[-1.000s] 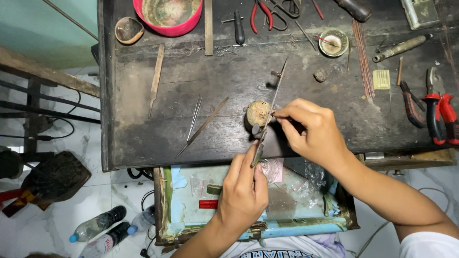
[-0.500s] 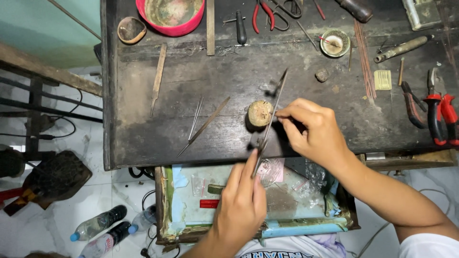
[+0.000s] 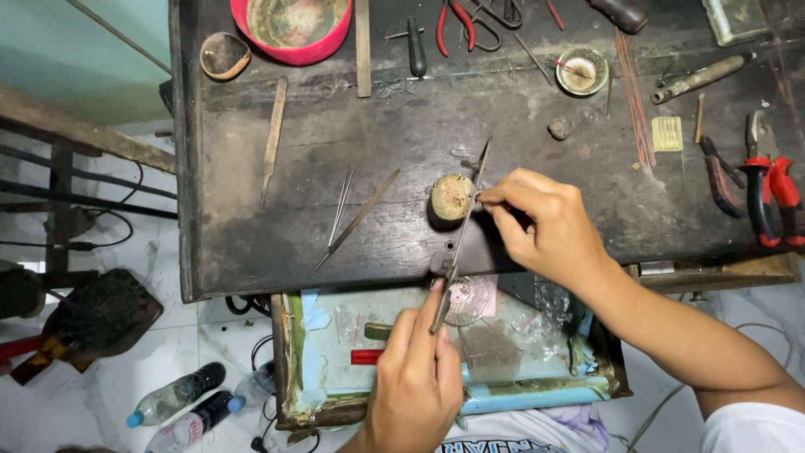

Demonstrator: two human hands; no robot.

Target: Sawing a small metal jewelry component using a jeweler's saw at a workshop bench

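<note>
My left hand [image 3: 417,382] grips the handle end of a long thin metal file [image 3: 463,226], which slants up across the dark workbench [image 3: 251,243]. My right hand [image 3: 545,222] pinches something tiny against the file, right next to a small round wooden block [image 3: 450,198] on the bench. What the right fingertips hold is too small to make out. A pair of tweezers [image 3: 340,205] and a thin metal rod [image 3: 356,222] lie to the left of the block.
An open drawer [image 3: 335,335] with small plastic bags sits under the bench edge. A red bowl [image 3: 293,29], a small dish [image 3: 582,70], pliers [image 3: 767,193] and copper wires [image 3: 635,96] lie along the back and right. Bottles [image 3: 176,394] lie on the floor.
The file has slid a little along its length beside the wooden block, my left hand moving with it. My right hand stays at the block.
</note>
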